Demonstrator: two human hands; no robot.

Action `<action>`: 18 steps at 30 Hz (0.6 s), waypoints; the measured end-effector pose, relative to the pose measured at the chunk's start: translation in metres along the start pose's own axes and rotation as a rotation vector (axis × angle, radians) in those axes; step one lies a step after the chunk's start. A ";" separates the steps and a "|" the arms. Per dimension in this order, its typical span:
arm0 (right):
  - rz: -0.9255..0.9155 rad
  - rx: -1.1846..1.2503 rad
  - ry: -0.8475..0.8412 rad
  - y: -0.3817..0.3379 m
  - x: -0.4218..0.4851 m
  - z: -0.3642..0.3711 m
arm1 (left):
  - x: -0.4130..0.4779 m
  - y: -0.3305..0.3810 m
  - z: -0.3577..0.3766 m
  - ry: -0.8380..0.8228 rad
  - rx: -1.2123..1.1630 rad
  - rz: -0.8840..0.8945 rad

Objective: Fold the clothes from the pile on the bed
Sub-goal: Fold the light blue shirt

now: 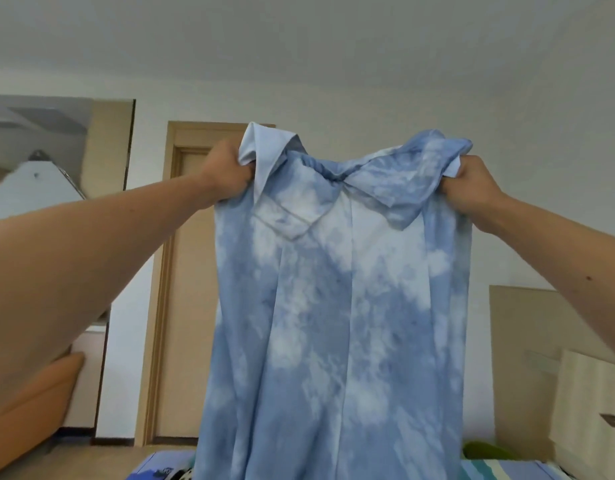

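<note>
A blue and white tie-dye collared shirt (337, 306) hangs full length in front of me, held up high at its shoulders. My left hand (228, 171) grips the left shoulder by the collar, fingers curled into the cloth. My right hand (472, 188) grips the bunched right shoulder the same way. A chest pocket shows below the left collar. The shirt's lower end runs out of view at the bottom. Only a strip of the bed (500, 469) with striped bedding shows beneath it, and the pile is mostly hidden behind the shirt.
A wooden door (185, 271) stands behind the shirt. To the left are a mirror (39, 161) and an orange cushion (39, 400). A beige board (528, 358) and a cardboard box (590, 410) stand at the right. A green item (486, 450) lies on the bed.
</note>
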State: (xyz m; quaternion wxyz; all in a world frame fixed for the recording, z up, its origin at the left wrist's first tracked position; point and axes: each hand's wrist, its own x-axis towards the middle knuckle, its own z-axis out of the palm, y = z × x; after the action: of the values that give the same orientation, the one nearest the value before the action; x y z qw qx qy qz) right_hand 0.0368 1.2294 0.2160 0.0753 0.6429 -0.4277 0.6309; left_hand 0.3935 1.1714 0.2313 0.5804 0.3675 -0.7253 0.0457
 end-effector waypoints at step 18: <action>0.451 -0.110 -0.437 0.218 -0.152 0.134 | -0.165 -0.192 0.172 -0.411 -0.011 -0.352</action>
State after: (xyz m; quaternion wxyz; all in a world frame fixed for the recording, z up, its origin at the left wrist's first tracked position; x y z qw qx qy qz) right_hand 0.0207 1.0774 -0.0391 -0.1254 0.6473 -0.5989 0.4546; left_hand 0.3759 1.0265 -0.0373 0.4221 0.4865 -0.7529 -0.1353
